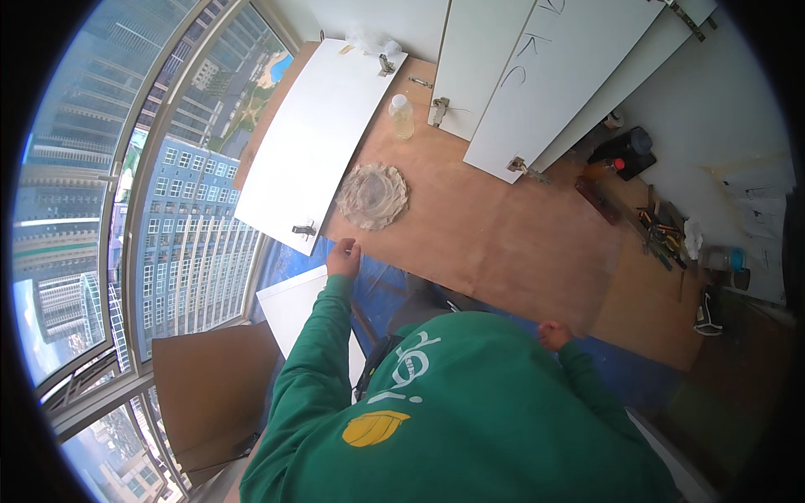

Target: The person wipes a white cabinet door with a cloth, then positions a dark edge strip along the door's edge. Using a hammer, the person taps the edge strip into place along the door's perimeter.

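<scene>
My left hand (pixel 343 258) is at the near edge of the brown work board, its fingers curled together. Whatever may be inside them is too small to make out. Just beyond it lies a round, crumpled beige disc with a ruffled rim (pixel 372 196). Beside that hand is the lower end of a long white cabinet door panel (pixel 298 142), which carries a metal hinge (pixel 303 230) at this corner. My right hand (pixel 553 335) hangs low near my right side, in a loose fist by the board's near edge, with nothing seen sticking out of it.
A clear bottle with a white cap (pixel 402 117) stands on the brown board (pixel 503 226). More white hinged panels (pixel 545 75) lean at the back. Pliers and other tools (pixel 661 230) lie at the right. Windows (pixel 168 184) line the left, above a cardboard sheet (pixel 210 394).
</scene>
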The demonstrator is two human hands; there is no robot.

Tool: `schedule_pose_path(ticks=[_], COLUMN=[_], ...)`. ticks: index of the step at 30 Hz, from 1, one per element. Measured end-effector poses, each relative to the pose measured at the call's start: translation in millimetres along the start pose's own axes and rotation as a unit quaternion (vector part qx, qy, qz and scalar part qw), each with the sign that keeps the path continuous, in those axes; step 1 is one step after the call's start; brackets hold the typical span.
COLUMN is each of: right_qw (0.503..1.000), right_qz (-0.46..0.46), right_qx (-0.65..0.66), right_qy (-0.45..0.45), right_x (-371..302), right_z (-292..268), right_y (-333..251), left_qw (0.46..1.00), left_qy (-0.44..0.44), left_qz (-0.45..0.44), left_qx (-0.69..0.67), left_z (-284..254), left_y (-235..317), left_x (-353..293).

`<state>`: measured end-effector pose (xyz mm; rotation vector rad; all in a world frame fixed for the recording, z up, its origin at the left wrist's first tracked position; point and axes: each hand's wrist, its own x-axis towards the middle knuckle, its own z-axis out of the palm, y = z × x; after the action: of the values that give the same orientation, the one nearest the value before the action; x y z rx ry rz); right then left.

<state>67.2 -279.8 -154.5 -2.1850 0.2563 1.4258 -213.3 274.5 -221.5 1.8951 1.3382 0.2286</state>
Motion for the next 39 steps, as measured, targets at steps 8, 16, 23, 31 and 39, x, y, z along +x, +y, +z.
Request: schedule_pose_path(ticks=[8, 16, 23, 31, 39], right_qw=[0.999, 0.999, 1.0, 0.996, 0.996], right_qz=[-0.043, -0.025, -0.018, -0.009, -0.018], right_qx=[-0.007, -0.017, -0.01, 0.068, 0.075], right_qy=[0.015, 0.01, 0.019, 0.05, 0.043], right_x=[7, -13, -25, -39, -66], right_z=[-62, -84, -66, -66, -55], right_y=[28, 89, 84, 73, 87], left_qw=[0.961, 0.961, 0.943, 0.96, 0.973], left_qy=[0.029, -0.009, 0.018, 0.097, 0.0], left_qz=[-0.019, -0.004, 0.211, 0.199, 0.178], left_qx=[0.276, 0.277, 0.256, 0.172, 0.147], left_z=[34, 45, 58, 142, 170], left_y=[132, 121, 189, 222, 228], left_x=[64, 83, 88, 147, 175])
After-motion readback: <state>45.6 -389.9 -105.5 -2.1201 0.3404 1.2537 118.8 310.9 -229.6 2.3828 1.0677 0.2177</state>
